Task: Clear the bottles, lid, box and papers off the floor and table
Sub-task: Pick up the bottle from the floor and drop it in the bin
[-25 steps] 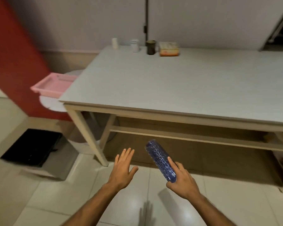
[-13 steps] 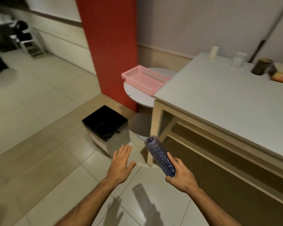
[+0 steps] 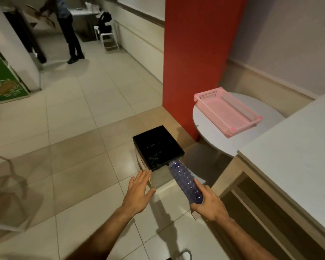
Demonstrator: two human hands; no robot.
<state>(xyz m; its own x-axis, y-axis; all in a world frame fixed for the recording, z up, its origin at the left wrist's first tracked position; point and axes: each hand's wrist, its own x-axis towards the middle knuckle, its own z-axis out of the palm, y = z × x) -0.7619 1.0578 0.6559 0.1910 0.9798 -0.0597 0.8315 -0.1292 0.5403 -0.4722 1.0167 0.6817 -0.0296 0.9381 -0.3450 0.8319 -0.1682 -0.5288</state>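
Blue bottle [image 3: 186, 182] gripped in right hand [image 3: 209, 204], left hand [image 3: 140, 190] open, empty; view has swung to bin [image 3: 158, 147], drop likely next.

Head view looks steeply down at floor [image 3: 79, 128], close over forearms.

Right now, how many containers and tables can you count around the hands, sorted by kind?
Blue ribbed plastic bottle, held in the right hand: 1
Black-lined square bin: 1
Pink slatted plastic tray: 1
Tables, round white table and long pale table: 2
Total: 5
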